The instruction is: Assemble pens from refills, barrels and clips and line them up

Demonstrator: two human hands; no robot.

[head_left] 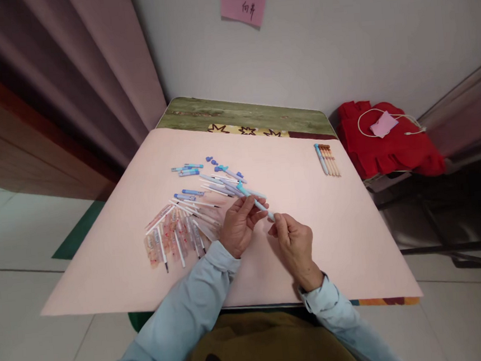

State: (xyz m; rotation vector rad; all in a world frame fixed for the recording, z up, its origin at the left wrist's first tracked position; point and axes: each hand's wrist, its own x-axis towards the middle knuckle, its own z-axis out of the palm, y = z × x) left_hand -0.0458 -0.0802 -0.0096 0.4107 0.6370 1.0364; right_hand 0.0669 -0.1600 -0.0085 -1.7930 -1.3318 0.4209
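A light-blue pen point(259, 203) with a bright turquoise top slants between my two hands over the middle of the table. My left hand point(239, 224) pinches its barrel just below the top. At the lower end, the fingers of my right hand point(293, 240) are closed around the tip, which they partly hide. Just beyond my left hand lie loose pale pen barrels point(219, 185) and blue caps point(215, 162). Small blue clip-like pieces point(189, 172) are to their left. White refills point(179, 242) rest among clear printed sleeves point(152, 251) left of my left wrist.
Several pens point(327, 160), one blue and the others tan with brown tops, lie side by side at the table's far right. Pale pink paper point(347, 250) covers the table. A red cloth point(393, 144) with a pink note sits beyond the right edge; a curtain point(103, 57) hangs at left.
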